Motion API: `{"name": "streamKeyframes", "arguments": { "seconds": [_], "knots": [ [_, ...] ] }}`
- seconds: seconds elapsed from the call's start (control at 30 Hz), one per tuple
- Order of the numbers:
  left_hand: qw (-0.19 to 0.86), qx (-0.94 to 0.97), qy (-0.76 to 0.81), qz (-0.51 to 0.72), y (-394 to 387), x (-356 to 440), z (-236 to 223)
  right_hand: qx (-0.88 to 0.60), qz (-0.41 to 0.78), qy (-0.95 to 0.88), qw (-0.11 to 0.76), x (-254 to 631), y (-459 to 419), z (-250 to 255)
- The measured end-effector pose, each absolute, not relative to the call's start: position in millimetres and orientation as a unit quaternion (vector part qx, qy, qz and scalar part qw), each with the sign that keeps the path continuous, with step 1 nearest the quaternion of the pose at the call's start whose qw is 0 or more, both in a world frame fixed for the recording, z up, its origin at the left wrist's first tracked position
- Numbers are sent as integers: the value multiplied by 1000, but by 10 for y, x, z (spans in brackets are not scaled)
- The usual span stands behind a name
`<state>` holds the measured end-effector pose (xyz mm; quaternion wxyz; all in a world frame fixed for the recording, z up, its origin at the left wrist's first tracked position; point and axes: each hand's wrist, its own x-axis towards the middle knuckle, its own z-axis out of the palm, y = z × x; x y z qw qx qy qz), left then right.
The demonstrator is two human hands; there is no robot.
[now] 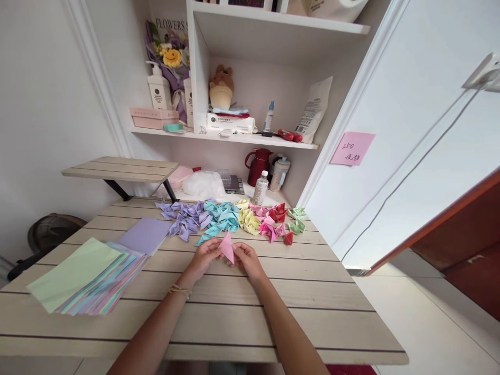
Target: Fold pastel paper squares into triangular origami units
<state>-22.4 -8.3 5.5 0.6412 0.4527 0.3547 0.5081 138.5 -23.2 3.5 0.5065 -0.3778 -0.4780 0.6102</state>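
Note:
Both of my hands meet over the middle of a pale slatted wooden table. Between them stands a pink folded paper piece, triangular and pointing up. My left hand pinches its left side and my right hand pinches its right side. Just beyond my hands lies a row of finished folded pieces sorted by colour: purple, teal, yellow, pink, red and green.
A fanned stack of pastel paper sheets lies at the left, with a purple sheet behind it. A water bottle, red jug and shelf clutter stand at the back. A pink sticky note hangs on the white door at right.

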Motion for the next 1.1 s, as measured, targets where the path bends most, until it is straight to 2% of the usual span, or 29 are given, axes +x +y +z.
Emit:
{"name": "streamKeyframes", "arguments": {
  "seconds": [0.37,0.5,0.67,0.9,1.0,1.1],
  "knots": [
    [678,431,335,492,-114,-231,89,-357,596,-490,527,1349,-230,21],
    [655,453,353,491,-106,-229,94,-381,529,-544,528,1392,-231,37],
    [587,514,402,480,-80,-231,92,-419,433,-641,475,1444,-255,46],
    [630,473,403,466,-92,-237,100,-431,374,-659,490,1417,-243,-40],
    [639,470,406,454,-86,-258,100,-438,370,-656,492,1441,-232,-36],
    [631,477,417,448,-62,-294,81,-416,428,-652,468,1490,-236,4]
  ]
}}
